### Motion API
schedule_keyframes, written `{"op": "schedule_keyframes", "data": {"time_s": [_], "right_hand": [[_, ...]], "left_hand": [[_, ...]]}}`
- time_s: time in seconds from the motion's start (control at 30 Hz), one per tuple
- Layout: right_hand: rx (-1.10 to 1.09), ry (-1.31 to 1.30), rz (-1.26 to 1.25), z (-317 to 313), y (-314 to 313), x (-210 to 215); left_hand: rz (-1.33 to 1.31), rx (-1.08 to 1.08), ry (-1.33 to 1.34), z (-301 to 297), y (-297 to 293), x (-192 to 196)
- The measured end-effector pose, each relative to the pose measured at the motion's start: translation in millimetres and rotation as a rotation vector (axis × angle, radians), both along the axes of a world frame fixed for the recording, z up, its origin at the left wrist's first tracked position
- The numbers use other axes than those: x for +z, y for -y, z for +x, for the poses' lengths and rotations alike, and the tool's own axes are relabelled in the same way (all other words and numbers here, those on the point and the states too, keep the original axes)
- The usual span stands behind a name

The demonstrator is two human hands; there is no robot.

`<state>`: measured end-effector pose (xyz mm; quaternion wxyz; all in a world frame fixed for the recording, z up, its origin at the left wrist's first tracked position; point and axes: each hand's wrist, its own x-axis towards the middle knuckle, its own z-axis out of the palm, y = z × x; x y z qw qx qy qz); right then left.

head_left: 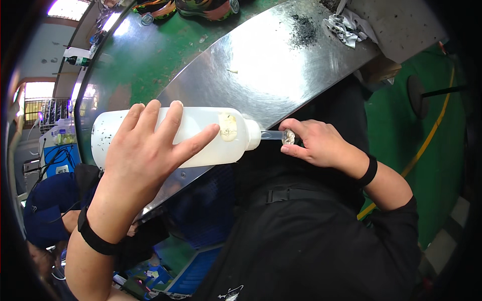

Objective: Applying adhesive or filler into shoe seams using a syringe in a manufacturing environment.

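Note:
A large translucent white plastic bottle [201, 140] is held tilted on its side, its neck toward the right. My left hand [145, 145] spreads over the bottle's body from above and grips it. A yellowish patch [228, 126] marks the shoulder, and dark specks dot the base end. From the neck sticks a short clear tube [272, 135]. At the tube's tip, my right hand [317, 144] pinches a small round piece [288, 137], mottled whitish and brown, between thumb and fingers. What exactly this piece is cannot be made out.
Behind the bottle runs a shiny metal-edged bench [251, 55] with a green top [155, 65]. Colourful shoes [206, 7] lie at its far side. Black crumbs [303, 31] and crumpled paper [349, 27] sit at the upper right. A person in dark blue [52, 200] is at left.

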<state>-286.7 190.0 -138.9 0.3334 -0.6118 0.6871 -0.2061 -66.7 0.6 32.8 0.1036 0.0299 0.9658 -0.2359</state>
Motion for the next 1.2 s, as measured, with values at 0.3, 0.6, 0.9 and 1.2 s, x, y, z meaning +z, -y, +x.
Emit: {"op": "schedule_keyframes", "data": {"time_s": [0.3, 0.6, 0.9, 1.2], "right_hand": [[-0.034, -0.058, -0.064, 0, -2, -8], [-0.048, -0.02, -0.114, 1, -2, -9], [-0.044, 0.004, -0.086, -5, 2, -4], [-0.12, 0.246, -0.11, -20, -13, -15]], "left_hand": [[0.009, 0.038, 0.056, -6, -2, 4], [-0.044, -0.005, 0.057, -9, -3, 5], [-0.064, -0.012, 0.074, -12, -4, 7], [0.066, 0.094, 0.092, -19, -10, 7]]}}
